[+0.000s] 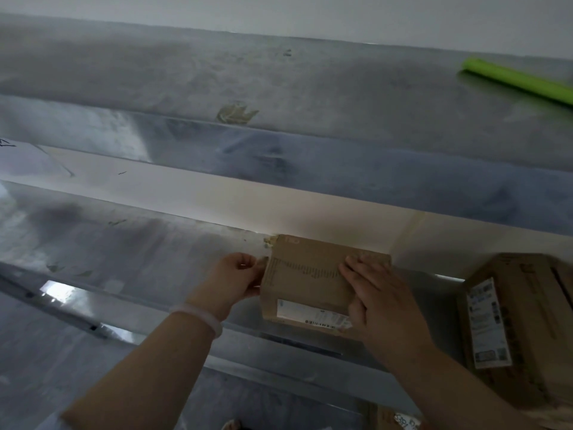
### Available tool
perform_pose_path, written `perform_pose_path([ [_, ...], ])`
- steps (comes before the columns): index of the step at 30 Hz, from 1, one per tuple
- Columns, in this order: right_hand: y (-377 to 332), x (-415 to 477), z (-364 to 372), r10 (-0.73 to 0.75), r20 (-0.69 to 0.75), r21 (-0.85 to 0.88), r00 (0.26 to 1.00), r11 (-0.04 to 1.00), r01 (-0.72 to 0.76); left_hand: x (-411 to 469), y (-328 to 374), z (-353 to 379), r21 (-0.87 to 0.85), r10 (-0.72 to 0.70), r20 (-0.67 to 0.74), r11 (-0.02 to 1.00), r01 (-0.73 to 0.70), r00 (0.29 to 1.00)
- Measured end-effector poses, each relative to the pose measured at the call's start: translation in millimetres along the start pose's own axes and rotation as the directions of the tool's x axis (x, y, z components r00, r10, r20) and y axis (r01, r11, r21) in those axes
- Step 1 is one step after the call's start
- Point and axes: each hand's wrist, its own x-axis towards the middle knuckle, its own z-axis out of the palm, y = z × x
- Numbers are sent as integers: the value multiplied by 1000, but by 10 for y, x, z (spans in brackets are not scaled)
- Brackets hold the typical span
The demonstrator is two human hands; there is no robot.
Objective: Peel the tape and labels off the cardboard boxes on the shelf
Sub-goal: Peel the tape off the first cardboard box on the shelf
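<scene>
A small cardboard box (307, 274) stands on the metal shelf (124, 243), its top face printed with dark text and a white barcode label (310, 313) on its near side. My left hand (238, 277) has its fingers curled round the box's left edge, where a bit of tape seems pinched. My right hand (369, 293) lies flat over the box's right part, fingers straight, pressing it down. A larger cardboard box (524, 330) with a white label (488, 324) stands to the right.
A green roll (521, 80) lies on the upper shelf at the far right. Tape scraps (235, 113) stick to the upper shelf and others (269, 242) behind the small box. Another box (393, 418) shows below, at the frame's bottom edge.
</scene>
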Motion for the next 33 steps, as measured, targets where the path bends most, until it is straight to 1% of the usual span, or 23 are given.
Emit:
perform_pose_path([
  [1,-3,0,-1,2,-1,7,1000,1000,-2,32,-24,2,103,33,-31,994,-30,999],
  [3,-9,2,-12,-8,-14,20,1000,1000,9,112,-96,-18,340,108,-69,937,-78,992],
  [4,-7,1,-16,-16,-22,22,1000,1000,16,129,-140,-30,418,123,-68,905,-83,990],
  [5,-6,0,-19,-17,-27,29,999,999,18,142,-184,-45,456,126,-68,886,-82,990],
  [8,9,-5,7,-14,-42,97,999,995,18,192,-230,-117,435,132,-141,898,-58,981],
  [10,35,-24,29,-9,-25,150,1000,989,13,236,-167,-183,444,182,-164,891,-92,970],
  [12,64,-53,26,42,-12,208,999,977,-39,292,-61,-239,415,221,-171,900,-134,960],
  [14,67,-81,-21,110,-2,239,994,965,-106,381,16,-238,431,270,-132,882,-190,954],
  [16,67,-112,-69,159,-18,174,987,973,-153,420,88,-219,498,308,-57,833,-240,950],
  [18,74,-144,-117,249,-42,110,967,964,-244,410,127,-188,553,267,12,801,-229,964],
  [19,80,-165,-141,313,-24,123,949,943,-308,411,137,-180,581,258,37,780,-231,965],
  [21,58,-215,-199,441,85,240,893,861,-448,361,166,-157,606,267,46,759,-240,963],
  [22,61,-248,-199,483,142,317,864,805,-502,319,175,-143,590,282,43,767,-252,958],
  [23,53,-276,-203,508,181,388,842,750,-536,272,175,-115,539,293,29,801,-262,956],
  [25,27,-289,-225,519,198,512,831,669,-539,113,162,-60,314,254,13,917,-245,967],
  [27,-1,-271,-257,520,172,610,837,610,-505,-61,146,-7,137,205,45,968,-209,978],
  [28,-20,-262,-281,539,162,649,826,573,-501,-116,128,-5,85,186,52,978,-190,981],
  [29,-32,-259,-299,581,172,690,795,505,-518,-167,118,-15,26,168,62,985,-170,984],
  [31,-28,-269,-292,662,226,780,715,317,-540,-245,143,-47,-104,128,117,988,-116,985],
  [33,-4,-272,-299,705,318,831,634,114,-544,-283,159,-98,-199,86,185,979,-49,979],
])
